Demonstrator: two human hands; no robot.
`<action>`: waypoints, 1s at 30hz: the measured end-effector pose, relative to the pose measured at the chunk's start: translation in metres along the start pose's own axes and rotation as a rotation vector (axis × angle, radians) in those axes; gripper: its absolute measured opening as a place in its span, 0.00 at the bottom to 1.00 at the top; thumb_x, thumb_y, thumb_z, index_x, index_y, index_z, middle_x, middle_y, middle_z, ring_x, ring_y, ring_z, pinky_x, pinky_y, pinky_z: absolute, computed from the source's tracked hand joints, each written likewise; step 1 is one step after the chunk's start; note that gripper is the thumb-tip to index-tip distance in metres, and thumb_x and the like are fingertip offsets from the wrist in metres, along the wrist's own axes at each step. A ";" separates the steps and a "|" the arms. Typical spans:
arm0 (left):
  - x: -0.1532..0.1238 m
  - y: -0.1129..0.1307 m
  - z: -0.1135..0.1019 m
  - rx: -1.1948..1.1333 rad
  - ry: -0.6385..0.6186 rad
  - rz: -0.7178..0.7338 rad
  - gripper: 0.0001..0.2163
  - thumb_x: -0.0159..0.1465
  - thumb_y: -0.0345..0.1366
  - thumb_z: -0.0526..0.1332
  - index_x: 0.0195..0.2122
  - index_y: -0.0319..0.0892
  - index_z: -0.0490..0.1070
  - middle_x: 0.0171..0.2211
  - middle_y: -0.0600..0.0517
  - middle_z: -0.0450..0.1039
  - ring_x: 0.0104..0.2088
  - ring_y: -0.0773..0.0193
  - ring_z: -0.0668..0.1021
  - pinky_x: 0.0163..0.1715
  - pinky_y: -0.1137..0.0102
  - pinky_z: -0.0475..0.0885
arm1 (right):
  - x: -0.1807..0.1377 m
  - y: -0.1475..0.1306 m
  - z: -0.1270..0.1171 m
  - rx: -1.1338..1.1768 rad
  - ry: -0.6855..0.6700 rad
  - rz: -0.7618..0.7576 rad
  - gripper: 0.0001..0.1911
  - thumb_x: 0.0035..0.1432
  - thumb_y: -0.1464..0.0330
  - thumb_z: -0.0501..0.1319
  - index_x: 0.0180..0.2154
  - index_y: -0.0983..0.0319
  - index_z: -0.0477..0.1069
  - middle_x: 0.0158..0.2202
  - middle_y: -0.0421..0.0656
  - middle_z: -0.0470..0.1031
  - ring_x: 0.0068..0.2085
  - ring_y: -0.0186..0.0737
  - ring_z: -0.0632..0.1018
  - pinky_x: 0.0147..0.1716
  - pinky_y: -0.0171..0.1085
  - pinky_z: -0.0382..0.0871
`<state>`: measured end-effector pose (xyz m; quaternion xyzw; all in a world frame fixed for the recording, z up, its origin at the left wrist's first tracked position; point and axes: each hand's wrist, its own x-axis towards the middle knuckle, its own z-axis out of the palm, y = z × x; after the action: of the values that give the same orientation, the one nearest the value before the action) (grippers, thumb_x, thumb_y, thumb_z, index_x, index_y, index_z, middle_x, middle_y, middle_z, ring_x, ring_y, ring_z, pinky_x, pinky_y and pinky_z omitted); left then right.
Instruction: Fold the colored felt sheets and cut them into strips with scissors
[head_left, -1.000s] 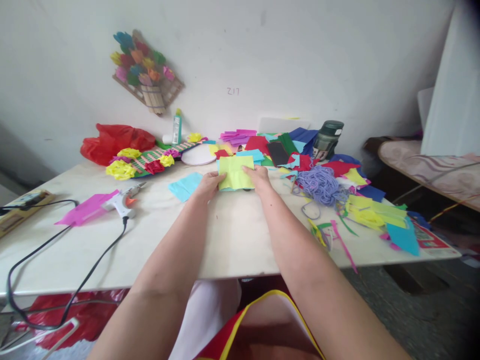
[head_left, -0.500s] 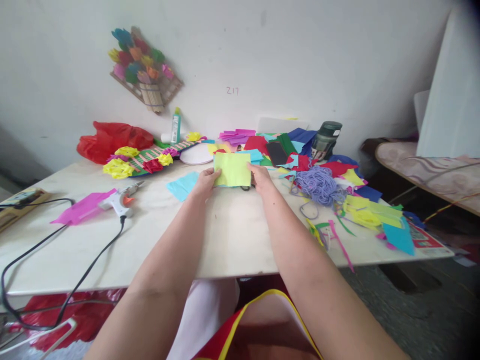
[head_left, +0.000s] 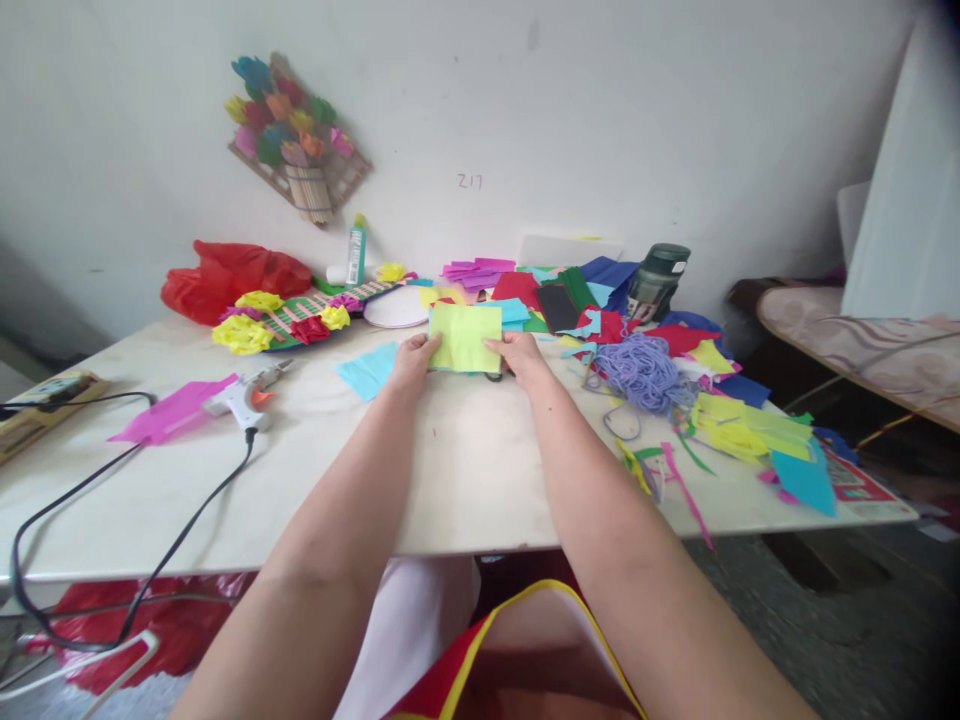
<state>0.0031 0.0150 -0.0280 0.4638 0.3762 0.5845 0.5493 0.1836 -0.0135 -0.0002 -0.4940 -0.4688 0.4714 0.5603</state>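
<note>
A yellow-green sheet of paper [head_left: 466,338] is held up above the table between both hands, its face toward me. My left hand [head_left: 415,360] pinches its left edge. On the opposite edge, the thumb and fingers of my right hand [head_left: 523,357] are closed, the thumb lying over the front. A light blue paper sheet [head_left: 367,370] lies flat beside my left hand. Just under the held sheet shows a dark ring, perhaps a scissors handle [head_left: 493,377], mostly hidden. More blue paper [head_left: 514,313] lies behind it.
A white glue gun [head_left: 244,400] with a black cord rests on magenta paper [head_left: 171,412] at the left. Purple yarn [head_left: 637,372], paper scraps [head_left: 739,420] and a dark bottle [head_left: 658,282] stand at the right. A flower-decorated guitar shape [head_left: 300,318] lies at the back left.
My right thumb has moved inward onto the front of the yellow-green paper. The whole scene has shifted slightly rightward in view.
</note>
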 end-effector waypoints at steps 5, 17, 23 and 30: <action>-0.002 0.002 0.001 -0.136 0.034 0.031 0.15 0.41 0.41 0.71 0.23 0.38 0.68 0.21 0.51 0.73 0.23 0.66 0.74 0.26 0.71 0.69 | 0.001 0.002 0.002 0.022 -0.023 -0.011 0.07 0.42 0.72 0.66 0.20 0.64 0.68 0.14 0.35 0.68 0.15 0.30 0.67 0.12 0.30 0.57; -0.005 0.006 0.001 -0.151 0.049 -0.017 0.13 0.47 0.42 0.67 0.28 0.38 0.71 0.25 0.49 0.75 0.29 0.61 0.78 0.29 0.69 0.72 | 0.009 0.011 0.001 0.110 0.018 -0.027 0.09 0.39 0.68 0.69 0.23 0.64 0.70 0.18 0.37 0.72 0.21 0.35 0.73 0.21 0.33 0.68; -0.008 0.011 0.002 -0.146 0.002 -0.057 0.10 0.50 0.38 0.62 0.30 0.36 0.72 0.26 0.46 0.76 0.33 0.57 0.79 0.33 0.66 0.73 | 0.013 0.014 0.001 0.147 0.056 -0.077 0.05 0.43 0.68 0.64 0.23 0.63 0.69 0.17 0.34 0.70 0.24 0.34 0.74 0.29 0.34 0.71; -0.010 0.014 0.001 -0.099 -0.023 -0.060 0.10 0.50 0.38 0.63 0.29 0.36 0.72 0.22 0.48 0.74 0.32 0.58 0.78 0.34 0.66 0.72 | 0.010 0.010 0.001 0.087 0.126 -0.078 0.04 0.44 0.69 0.62 0.24 0.62 0.68 0.19 0.35 0.70 0.25 0.34 0.74 0.30 0.34 0.70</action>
<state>-0.0008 0.0037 -0.0155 0.4315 0.3542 0.5801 0.5932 0.1835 -0.0026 -0.0092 -0.4792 -0.4307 0.4373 0.6274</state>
